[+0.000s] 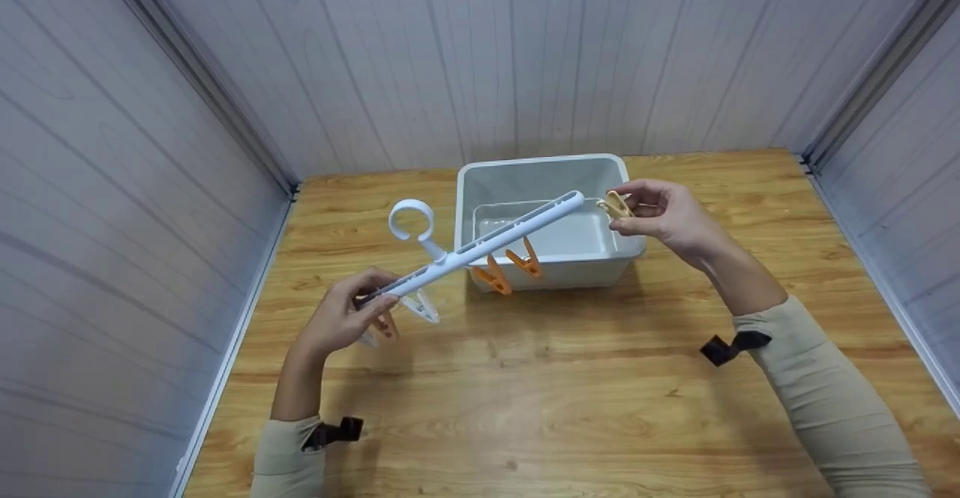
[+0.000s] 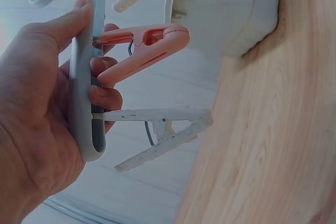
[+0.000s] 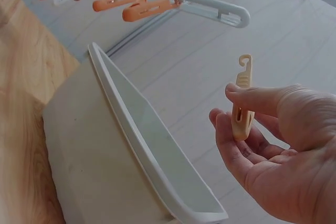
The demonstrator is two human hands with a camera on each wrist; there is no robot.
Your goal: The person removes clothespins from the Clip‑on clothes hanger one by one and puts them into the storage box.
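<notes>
A white clip hanger bar [image 1: 480, 247] is held in the air above a wooden table [image 1: 570, 393], its long axis running diagonally from lower left to upper right in the head view. Its far end reaches over the near rim of a white plastic bin [image 1: 551, 217], and its round hook loop [image 1: 411, 222] rises from the bar's middle, towards the back wall.

The left hand [image 1: 346, 322] grips the bar's near end: the thumb lies along one edge and the fingers curl round the other, as the left wrist view shows. Just beside those fingers hang a pink clip [image 2: 144, 51] and a white clip [image 2: 160, 132]. Two orange clips [image 1: 511, 267] hang farther along the bar, in front of the bin's near wall.

The right hand [image 1: 664, 217] is raised over the bin's right rim, palm turned towards the bar. Its thumb and fingers pinch a loose beige clip [image 3: 242, 100], which stands upright with its small hook end at the top. This clip sits near the bar's free end but apart from it.

Both forearms wear beige sleeves, each with a black strap [image 1: 731, 348] at the wrist. The left forearm reaches forward from the lower left; the right forearm angles in from the lower right.
</notes>
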